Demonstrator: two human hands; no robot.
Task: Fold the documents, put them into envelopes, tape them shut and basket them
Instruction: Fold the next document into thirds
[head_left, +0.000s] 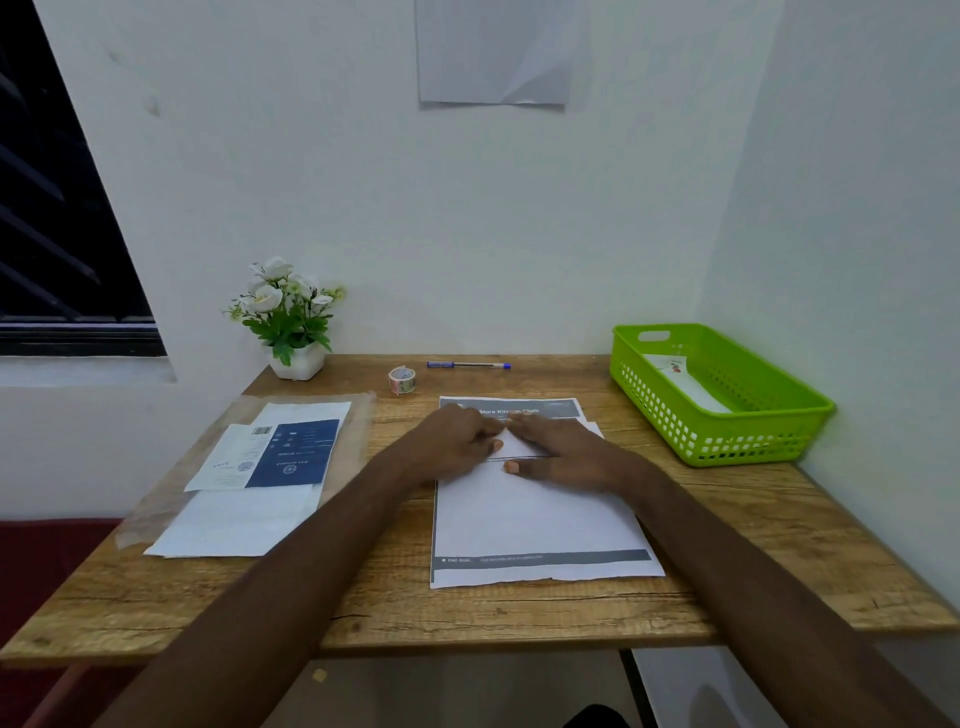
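A white document, folded up from its near end, lies on a stack of printed sheets in the middle of the wooden table. My left hand and my right hand both press on the folded edge near the top, thumbs toward me. A pack of envelopes in a clear sleeve lies at the left. A small tape roll stands at the back centre. The green basket at the right holds one white envelope.
A blue pen lies at the back by the wall. A potted white flower stands at the back left corner. Walls close the back and right; a dark window is at far left.
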